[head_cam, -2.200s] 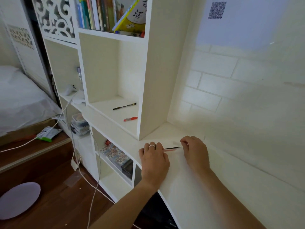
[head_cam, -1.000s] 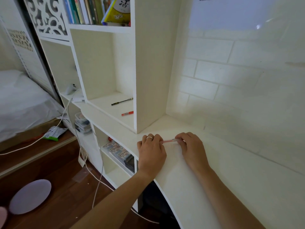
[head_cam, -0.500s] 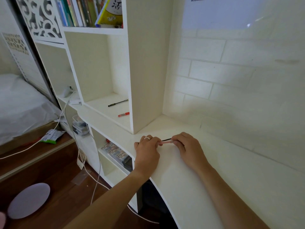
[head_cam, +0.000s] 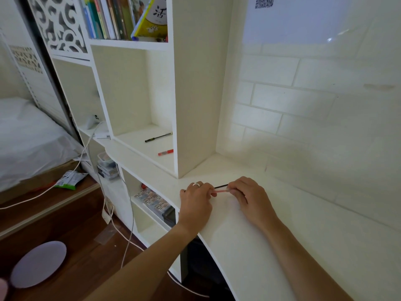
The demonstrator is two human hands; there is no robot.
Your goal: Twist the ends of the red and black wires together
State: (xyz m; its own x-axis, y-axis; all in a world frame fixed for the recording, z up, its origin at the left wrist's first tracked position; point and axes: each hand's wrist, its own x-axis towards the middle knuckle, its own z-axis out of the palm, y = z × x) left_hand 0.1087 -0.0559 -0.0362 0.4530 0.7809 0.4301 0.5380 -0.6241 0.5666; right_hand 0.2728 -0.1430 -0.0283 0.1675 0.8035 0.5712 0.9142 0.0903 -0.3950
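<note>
Evidently mid-step: the left hand (head_cam: 196,199) and right hand (head_cam: 249,196) both pinch a thin pink pen (head_cam: 221,192) just above the white desk top (head_cam: 249,246), a slim black pen (head_cam: 221,186) lying untouched beside it.

On the desk (head_cam: 271,246), 2 pens (head_cam: 221,190) lie between the left hand (head_cam: 195,200) and right hand (head_cam: 251,198); 2 more pens (head_cam: 158,137) lie in the cubby (head_cam: 134,88) behind-left.

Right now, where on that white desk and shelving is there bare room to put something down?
The desk top lies bare right of the right hand, along the brick wall. The cubby has room behind its black pen and red pen. The books crowd the top shelf.
</note>
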